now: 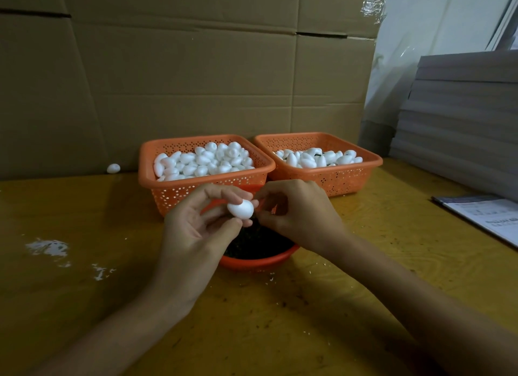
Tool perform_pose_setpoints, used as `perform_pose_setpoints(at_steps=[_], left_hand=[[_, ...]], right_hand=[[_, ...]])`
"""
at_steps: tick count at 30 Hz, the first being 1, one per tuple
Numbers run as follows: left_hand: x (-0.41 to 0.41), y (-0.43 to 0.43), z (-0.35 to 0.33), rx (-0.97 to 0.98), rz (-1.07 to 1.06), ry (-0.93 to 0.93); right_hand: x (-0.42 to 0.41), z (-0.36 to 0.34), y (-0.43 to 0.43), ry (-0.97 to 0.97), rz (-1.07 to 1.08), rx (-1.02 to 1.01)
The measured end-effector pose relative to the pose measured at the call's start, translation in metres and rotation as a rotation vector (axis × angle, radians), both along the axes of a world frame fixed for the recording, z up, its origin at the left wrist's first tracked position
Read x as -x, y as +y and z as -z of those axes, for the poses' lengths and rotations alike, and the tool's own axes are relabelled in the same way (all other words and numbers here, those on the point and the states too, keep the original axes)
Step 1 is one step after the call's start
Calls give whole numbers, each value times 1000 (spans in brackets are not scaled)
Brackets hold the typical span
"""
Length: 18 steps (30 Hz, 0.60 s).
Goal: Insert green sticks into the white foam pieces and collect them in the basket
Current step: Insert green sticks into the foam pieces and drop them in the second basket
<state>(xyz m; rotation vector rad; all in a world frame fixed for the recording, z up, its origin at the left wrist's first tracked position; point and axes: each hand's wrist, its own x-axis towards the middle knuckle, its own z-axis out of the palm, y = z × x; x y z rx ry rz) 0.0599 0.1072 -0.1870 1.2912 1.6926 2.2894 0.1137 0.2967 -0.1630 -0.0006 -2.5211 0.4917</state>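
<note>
Head view: on the yellow table [364, 263] two orange baskets [145, 157] of white foam stand behind a red bowl [258, 262], above which the left hand [193, 229] grips one foam piece [240, 208] while the right hand [300, 215] pinches its end

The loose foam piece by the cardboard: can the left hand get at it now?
Probably yes: nothing blocks the loose foam piece, though the left hand grips a second foam piece.

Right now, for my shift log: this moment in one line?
left hand: holds foam piece | right hand: fingers pinched at its end | stick: not visible | right basket: part filled
</note>
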Motion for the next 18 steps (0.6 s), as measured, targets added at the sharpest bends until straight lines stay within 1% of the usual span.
perform_pose_setpoints(at_steps=[4, 8, 14, 18], left_hand=[[0, -1, 0, 7, -6, 47], [-2, -2, -2, 14, -13, 61], [-1, -1, -3, 34, -22, 84], [1, -1, -3, 52, -46, 74]], right_hand=[[1, -1, 3, -49, 16, 19], [1, -2, 2, -53, 22, 45], [0, -5, 7, -33, -3, 204], [0, -5, 9, -18, -14, 270]])
